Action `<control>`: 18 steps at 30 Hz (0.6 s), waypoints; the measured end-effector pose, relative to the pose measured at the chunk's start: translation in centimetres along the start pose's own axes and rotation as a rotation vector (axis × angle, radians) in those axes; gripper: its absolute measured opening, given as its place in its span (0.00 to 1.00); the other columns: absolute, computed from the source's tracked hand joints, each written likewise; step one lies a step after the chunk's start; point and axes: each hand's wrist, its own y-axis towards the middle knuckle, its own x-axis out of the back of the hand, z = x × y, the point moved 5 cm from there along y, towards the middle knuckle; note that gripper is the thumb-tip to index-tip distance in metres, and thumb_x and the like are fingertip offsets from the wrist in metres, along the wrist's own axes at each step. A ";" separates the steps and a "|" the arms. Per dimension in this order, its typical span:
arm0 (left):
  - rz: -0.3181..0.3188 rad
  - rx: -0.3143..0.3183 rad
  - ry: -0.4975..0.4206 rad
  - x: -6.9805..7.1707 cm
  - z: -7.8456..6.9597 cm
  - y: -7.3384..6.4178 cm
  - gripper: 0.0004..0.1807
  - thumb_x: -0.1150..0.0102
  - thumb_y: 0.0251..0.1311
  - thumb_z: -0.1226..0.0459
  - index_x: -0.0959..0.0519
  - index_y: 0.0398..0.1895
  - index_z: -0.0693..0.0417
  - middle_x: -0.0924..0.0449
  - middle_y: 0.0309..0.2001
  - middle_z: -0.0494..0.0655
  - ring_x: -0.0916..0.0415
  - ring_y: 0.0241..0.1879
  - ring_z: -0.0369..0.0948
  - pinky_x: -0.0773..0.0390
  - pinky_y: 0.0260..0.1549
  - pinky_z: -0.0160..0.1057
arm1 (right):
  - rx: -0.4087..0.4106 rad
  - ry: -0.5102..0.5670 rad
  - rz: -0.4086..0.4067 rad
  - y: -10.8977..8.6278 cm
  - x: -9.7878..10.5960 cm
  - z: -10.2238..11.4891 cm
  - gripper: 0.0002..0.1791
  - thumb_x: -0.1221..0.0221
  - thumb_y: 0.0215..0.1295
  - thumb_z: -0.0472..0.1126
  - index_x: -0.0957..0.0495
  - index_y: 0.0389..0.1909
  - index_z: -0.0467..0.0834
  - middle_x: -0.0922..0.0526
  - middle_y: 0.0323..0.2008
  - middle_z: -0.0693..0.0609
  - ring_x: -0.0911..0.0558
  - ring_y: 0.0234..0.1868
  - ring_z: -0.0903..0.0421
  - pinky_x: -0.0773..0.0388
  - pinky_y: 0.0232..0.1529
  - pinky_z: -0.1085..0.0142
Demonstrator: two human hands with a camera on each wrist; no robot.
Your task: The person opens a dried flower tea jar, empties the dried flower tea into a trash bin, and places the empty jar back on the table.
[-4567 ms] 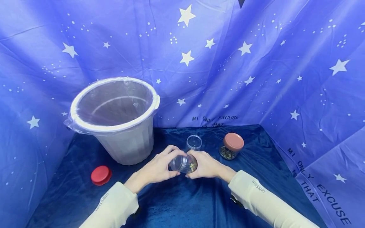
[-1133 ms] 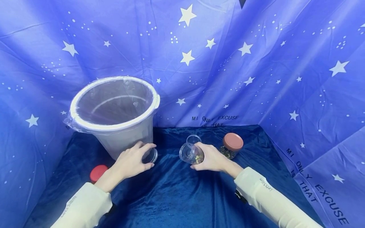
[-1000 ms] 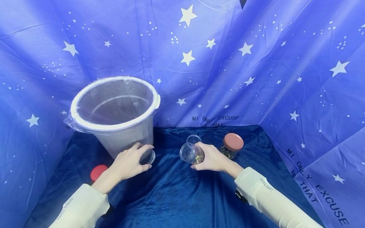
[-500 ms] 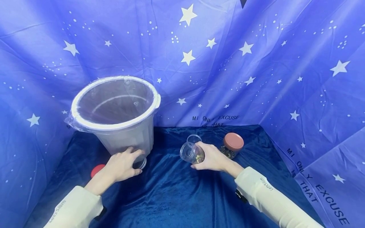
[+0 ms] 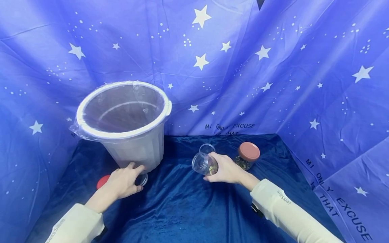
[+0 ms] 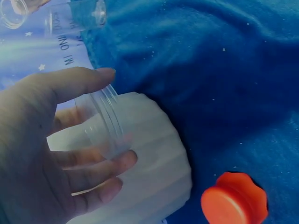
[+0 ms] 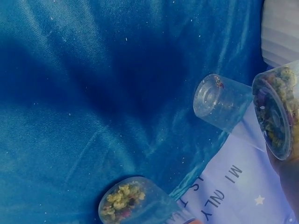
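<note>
One empty-looking jar (image 6: pixel 111 122): your left hand (image 5: pixel 123 182), fingers curled round it, has shifted toward 8 o'clock.
Part-filled jar (image 5: pixel 204 164): right hand (image 5: pixel 226 168), fingers wrapped, unmoved; jars look fully parted.

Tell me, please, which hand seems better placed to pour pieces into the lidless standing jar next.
Probably the right hand: it holds a tilted jar with yellowish pieces near the standing jar. The left hand, by the bin, holds a seemingly empty container.
</note>
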 end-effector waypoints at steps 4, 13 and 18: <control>0.009 0.000 0.024 -0.6 0.5 -0.4 0.30 0.25 0.41 0.55 0.24 0.51 0.48 0.23 0.43 0.56 0.19 0.31 0.53 0.21 0.31 0.53 | -0.002 0.013 0.008 -0.1 0.0 0.0 0.35 0.25 0.42 0.55 0.24 0.53 0.48 0.16 0.41 0.60 0.18 0.41 0.62 0.21 0.41 0.67; 0.018 -0.005 0.043 -1.9 2.0 -0.8 0.31 0.24 0.40 0.54 0.25 0.51 0.49 0.24 0.42 0.56 0.19 0.32 0.54 0.22 0.34 0.55 | -0.006 0.022 0.016 -0.2 -0.2 -0.1 0.35 0.25 0.43 0.55 0.25 0.53 0.51 0.16 0.41 0.60 0.18 0.40 0.63 0.21 0.40 0.68; 0.026 -0.028 0.010 -2.3 2.6 -0.8 0.33 0.24 0.41 0.55 0.25 0.53 0.50 0.23 0.43 0.58 0.18 0.34 0.54 0.22 0.35 0.57 | -0.003 0.021 0.013 -0.2 -0.3 -0.2 0.34 0.25 0.43 0.55 0.25 0.53 0.51 0.16 0.41 0.60 0.18 0.39 0.64 0.21 0.39 0.68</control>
